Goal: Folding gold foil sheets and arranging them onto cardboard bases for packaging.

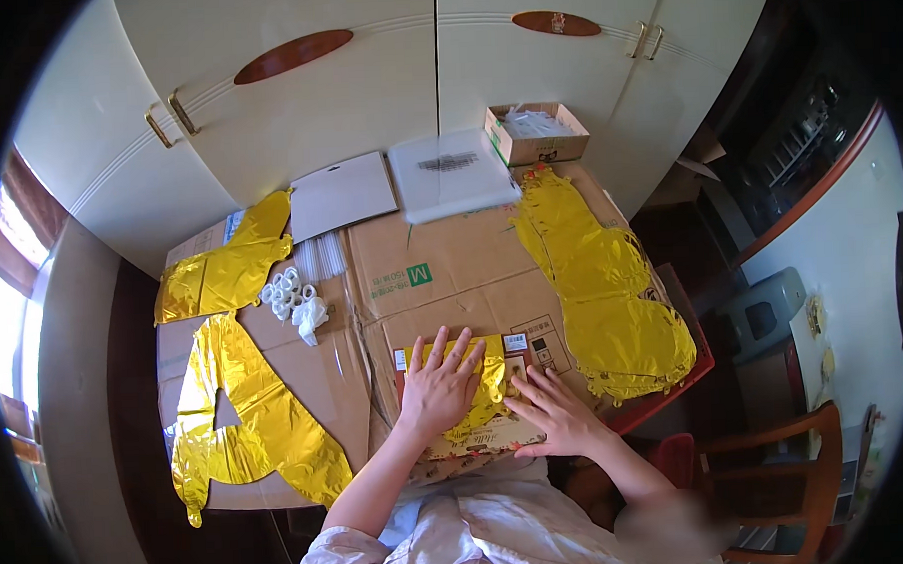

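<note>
My left hand (pixel 439 384) lies flat with fingers spread on a folded gold foil balloon (pixel 489 370), near the table's front edge. My right hand (pixel 558 414) rests at the balloon's right side, fingers apart, its fingertips close to the foil's edge. Beneath the balloon is a printed card (pixel 497 437) with dark red sides and a pale lower band; both hands partly cover it. Neither hand grips anything. A flat gold balloon shaped like the letter A (pixel 298 435) lies at the left, and a pile of flat gold balloons (pixel 606 287) lies at the right.
Cardboard (pixel 471 271) covers the table. More gold foil (pixel 223 275) lies far left, beside several small white rolls (pixel 283 290) and clear straws (pixel 320 257). Behind are a grey-white sheet (pixel 344 194), clear plastic bags (pixel 453 178) and an open box (pixel 541 148). A wooden chair (pixel 826 468) stands right.
</note>
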### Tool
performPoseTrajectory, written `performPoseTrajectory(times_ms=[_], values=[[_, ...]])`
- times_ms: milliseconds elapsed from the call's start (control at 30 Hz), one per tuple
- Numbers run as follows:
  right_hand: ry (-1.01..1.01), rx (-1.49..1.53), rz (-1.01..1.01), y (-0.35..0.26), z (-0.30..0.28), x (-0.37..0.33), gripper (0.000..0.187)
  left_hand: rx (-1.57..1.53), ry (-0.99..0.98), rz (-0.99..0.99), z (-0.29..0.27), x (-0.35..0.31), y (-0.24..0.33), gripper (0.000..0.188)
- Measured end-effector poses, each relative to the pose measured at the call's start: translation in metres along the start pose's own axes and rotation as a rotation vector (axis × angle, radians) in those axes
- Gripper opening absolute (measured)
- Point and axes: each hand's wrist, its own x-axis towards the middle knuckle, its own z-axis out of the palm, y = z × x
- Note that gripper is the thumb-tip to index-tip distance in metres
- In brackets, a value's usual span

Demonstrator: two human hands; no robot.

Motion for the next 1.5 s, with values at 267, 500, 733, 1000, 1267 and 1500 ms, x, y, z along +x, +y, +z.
performPoseTrajectory(times_ms=[267,500,733,1000,1267,1500], values=[[-0.018,-0.028,0.000,-0.002,0.000,0.001,0.087,-0.004,-0.023,0.019,0.002,0.000,0.002,0.049],[-0.085,-0.025,0.046,-0.002,-0.001,0.002,0.094,0.008,-0.071,0.039,-0.003,-0.001,0.005,0.051],[-0.034,-0.105,0.073,-0.008,-0.022,0.032,0.076,-0.017,-0.074,0.046,-0.006,-0.001,0.005,0.051],[0.324,-0.186,0.165,-0.001,0.022,0.083,0.048,0.045,-0.066,0.043,0.002,-0.001,0.003,0.039],[0.375,-0.257,0.217,0.008,0.018,0.076,0.041,-0.008,-0.060,0.057,-0.004,-0.003,0.004,0.046],[0.356,-0.290,0.232,0.007,0.023,0.074,0.044,-0.098,-0.083,0.020,0.000,-0.005,-0.006,0.076]])
